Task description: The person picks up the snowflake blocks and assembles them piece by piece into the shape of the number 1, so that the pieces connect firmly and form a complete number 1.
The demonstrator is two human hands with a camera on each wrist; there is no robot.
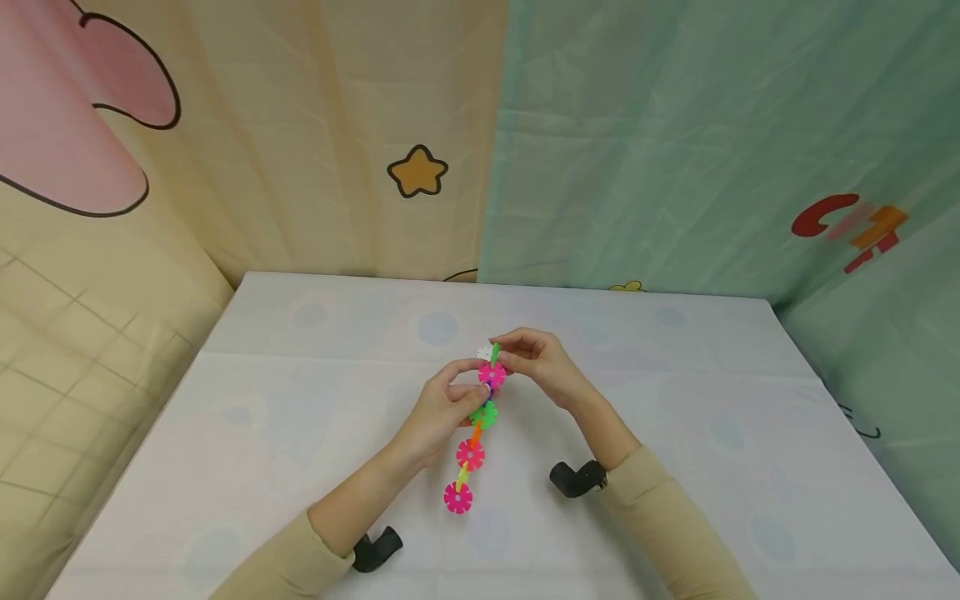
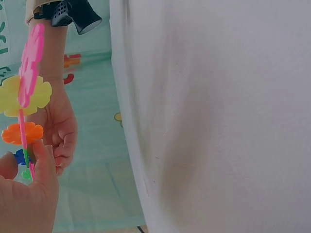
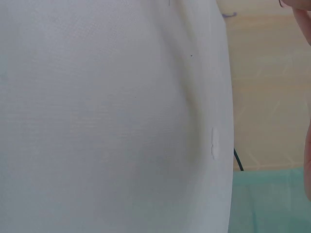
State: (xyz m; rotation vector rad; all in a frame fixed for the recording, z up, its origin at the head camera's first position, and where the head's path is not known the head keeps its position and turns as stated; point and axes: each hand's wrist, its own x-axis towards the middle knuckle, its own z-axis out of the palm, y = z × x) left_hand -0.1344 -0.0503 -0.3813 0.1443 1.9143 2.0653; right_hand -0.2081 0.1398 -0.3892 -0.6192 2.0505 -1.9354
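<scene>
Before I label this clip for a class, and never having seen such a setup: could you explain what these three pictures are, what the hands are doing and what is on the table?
There is no machine: a person in beige sleeves works with bare hands and wears three cameras. The wide picture comes from a head camera looking down at a table under a pale cloth, with cartoon curtains behind it. The two small black devices on the wrists are the other cameras.

The left hand and the right hand together hold a chain of snowflake discs: toy plastic pieces slotted edge to edge, in pink, green, orange and yellow. The left hand pinches its middle; the right hand pinches its far end, where a green and a white piece sit.

The left wrist view shows that chain close up. The right wrist view shows mostly cloth.
</scene>
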